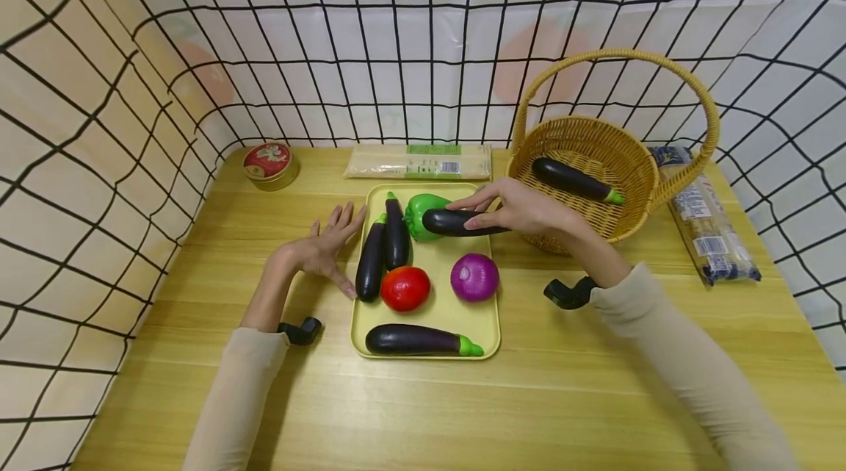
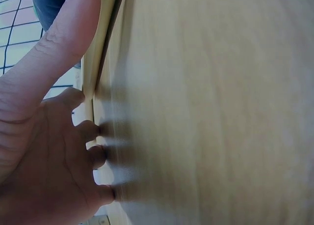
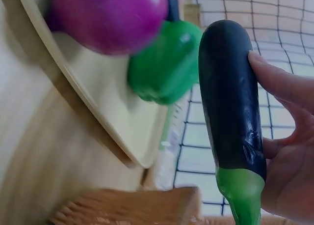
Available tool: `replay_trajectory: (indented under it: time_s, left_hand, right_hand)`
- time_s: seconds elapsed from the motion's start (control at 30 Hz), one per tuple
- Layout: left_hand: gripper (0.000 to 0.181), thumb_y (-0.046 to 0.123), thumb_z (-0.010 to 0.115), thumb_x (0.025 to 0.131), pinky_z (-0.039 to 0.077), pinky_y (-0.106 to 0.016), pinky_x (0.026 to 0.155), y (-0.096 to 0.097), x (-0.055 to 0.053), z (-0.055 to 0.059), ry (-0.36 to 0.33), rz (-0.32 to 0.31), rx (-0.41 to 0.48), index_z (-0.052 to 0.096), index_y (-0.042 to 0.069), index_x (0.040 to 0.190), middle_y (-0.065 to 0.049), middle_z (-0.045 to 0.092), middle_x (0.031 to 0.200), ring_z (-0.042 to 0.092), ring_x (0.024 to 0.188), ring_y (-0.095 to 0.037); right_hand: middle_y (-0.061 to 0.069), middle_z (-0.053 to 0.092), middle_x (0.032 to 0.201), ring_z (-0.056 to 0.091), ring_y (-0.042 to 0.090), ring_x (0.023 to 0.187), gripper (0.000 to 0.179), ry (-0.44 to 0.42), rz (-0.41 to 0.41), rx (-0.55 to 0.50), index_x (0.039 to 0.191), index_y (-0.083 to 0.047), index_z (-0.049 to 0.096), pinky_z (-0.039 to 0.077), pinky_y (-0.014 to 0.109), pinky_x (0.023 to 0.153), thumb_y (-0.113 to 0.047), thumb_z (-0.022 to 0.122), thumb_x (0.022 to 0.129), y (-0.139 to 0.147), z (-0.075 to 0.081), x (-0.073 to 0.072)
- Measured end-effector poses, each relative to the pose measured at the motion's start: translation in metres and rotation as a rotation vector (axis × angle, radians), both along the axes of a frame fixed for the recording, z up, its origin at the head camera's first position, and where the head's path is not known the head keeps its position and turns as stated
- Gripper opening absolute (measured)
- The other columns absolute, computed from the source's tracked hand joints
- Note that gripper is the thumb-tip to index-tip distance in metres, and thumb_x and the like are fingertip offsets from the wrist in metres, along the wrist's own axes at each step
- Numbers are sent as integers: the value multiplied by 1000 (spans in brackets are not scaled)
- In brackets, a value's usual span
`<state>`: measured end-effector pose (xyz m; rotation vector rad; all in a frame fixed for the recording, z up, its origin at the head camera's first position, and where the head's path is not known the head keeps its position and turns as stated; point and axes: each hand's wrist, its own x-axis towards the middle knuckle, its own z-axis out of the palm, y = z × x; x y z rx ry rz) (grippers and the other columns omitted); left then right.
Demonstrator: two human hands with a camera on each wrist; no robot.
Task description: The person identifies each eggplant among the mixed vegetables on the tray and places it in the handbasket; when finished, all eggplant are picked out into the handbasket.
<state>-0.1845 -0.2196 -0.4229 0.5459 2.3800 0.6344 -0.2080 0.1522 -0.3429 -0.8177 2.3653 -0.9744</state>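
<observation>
My right hand [image 1: 522, 208] pinches a dark eggplant [image 3: 229, 97] between thumb and fingers, over the right edge of the yellow tray [image 1: 441, 324]. In the head view this eggplant overlaps the green bell pepper [image 1: 418, 215]. My left hand [image 1: 324, 245] has its fingers spread at the tray's left edge, thumb by the rim and fingertips on the table in the left wrist view. Two eggplants lie side by side on the tray's left, another eggplant [image 1: 413, 339] along its near edge. A red tomato [image 1: 405, 289] and a purple onion [image 1: 474, 278] sit between them.
A wicker basket [image 1: 634, 155] with a tall handle stands at the back right, one eggplant [image 1: 572, 179] inside. Beside it lies a packaged bag [image 1: 717, 236]. A noodle pack [image 1: 377, 161] and a round tin [image 1: 270, 166] sit at the back, before the black wire grid.
</observation>
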Motion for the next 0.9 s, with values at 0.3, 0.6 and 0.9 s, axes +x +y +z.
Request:
replay_trajectory:
  time_s: [0.3,0.6,0.9]
  left_hand:
    - [156,40,98,64,-17,-72,120,1,-1,-2,13,-8,-9,-18,15,165,-23,-31,167,-31,155,-43]
    - [155,40,98,64,-16,-75,119,1,0,0,13,-12,2,-17,12,165,-26,-30,167,-29,155,-46]
    - [155,40,98,65,-17,-74,119,0,2,2,6,-5,8,-17,12,165,-25,-31,167,-31,154,-45]
  right_hand:
    - [13,65,144,61,26,120,39,29,-121,4,137,-19,69,46,38,91,-16,71,99,34,29,-13]
    - [12,57,153,54,17,115,42,-14,-297,57,143,-24,64,46,26,84,-31,69,101,99,51,-33]
    - [20,43,162,41,38,147,49,-108,-358,96,146,-17,59,38,52,120,-31,69,101,128,40,-50]
